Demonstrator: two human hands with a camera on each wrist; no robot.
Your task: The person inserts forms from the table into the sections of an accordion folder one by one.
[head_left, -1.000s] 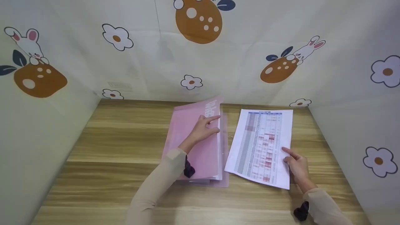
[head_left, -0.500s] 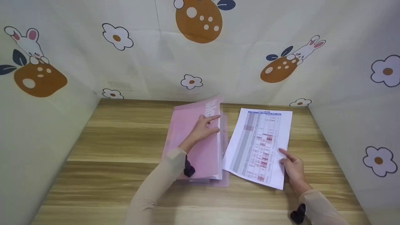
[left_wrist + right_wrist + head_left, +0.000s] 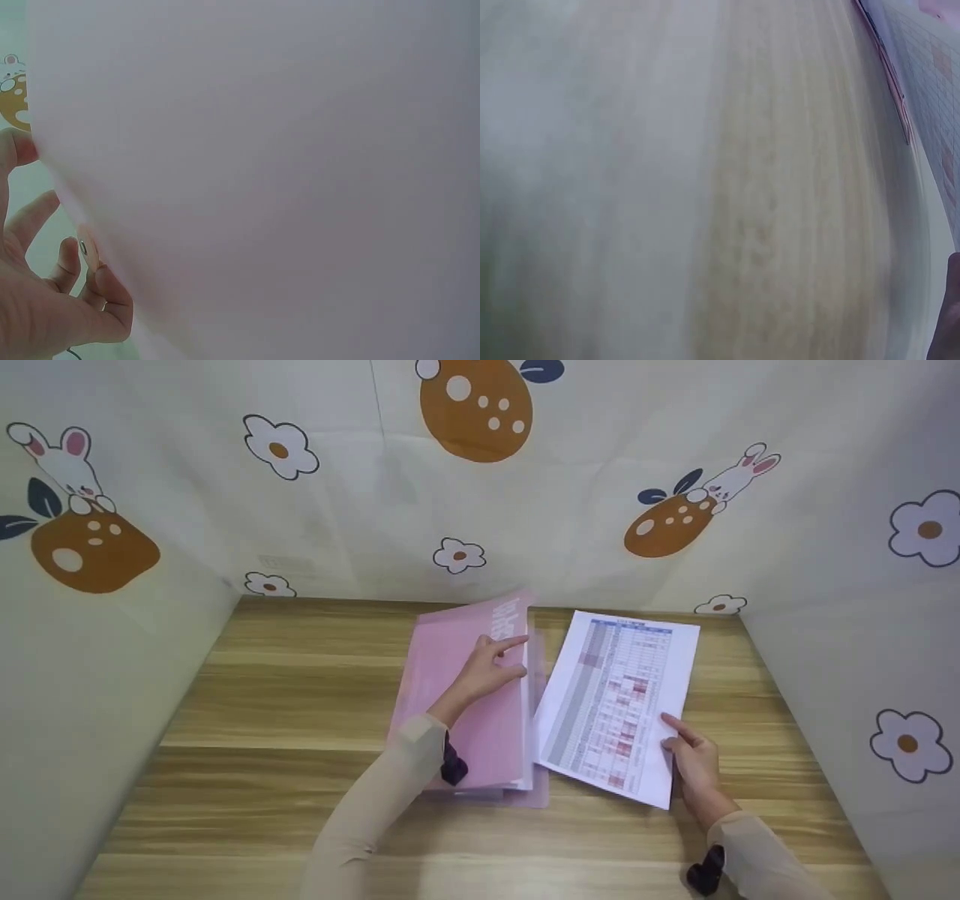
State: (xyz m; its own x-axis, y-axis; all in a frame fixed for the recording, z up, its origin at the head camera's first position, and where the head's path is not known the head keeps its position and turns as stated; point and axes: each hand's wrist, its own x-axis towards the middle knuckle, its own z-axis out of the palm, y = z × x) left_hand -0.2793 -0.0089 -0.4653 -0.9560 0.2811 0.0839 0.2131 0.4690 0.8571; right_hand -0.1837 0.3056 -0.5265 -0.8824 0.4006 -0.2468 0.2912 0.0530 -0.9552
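A pink document folder (image 3: 450, 660) lies in the middle of the table, its translucent front cover raised at the right side. My left hand (image 3: 484, 671) holds that cover's right edge, thumb and forefinger spread along it. In the left wrist view the pink cover (image 3: 262, 180) fills most of the picture, and a small snap button (image 3: 84, 247) shows by the fingers. To the right, my right hand (image 3: 697, 765) pinches a printed sheet (image 3: 592, 705) by its right edge. The sheet bears a table with red and grey cells, and its lower left corner overlaps the folder's right edge.
A wood-grain tabletop (image 3: 285, 697) extends around the folder. Pale cloth walls (image 3: 360, 510) printed with rabbits, oranges and flowers enclose the back and both sides. A dark wrist device (image 3: 454, 765) sits on the left sleeve, another (image 3: 705, 870) on the right.
My right hand has moved left with the printed sheet, bringing its lower left corner to the folder's edge and tilting it slightly clockwise. My left hand and the folder have stayed put.
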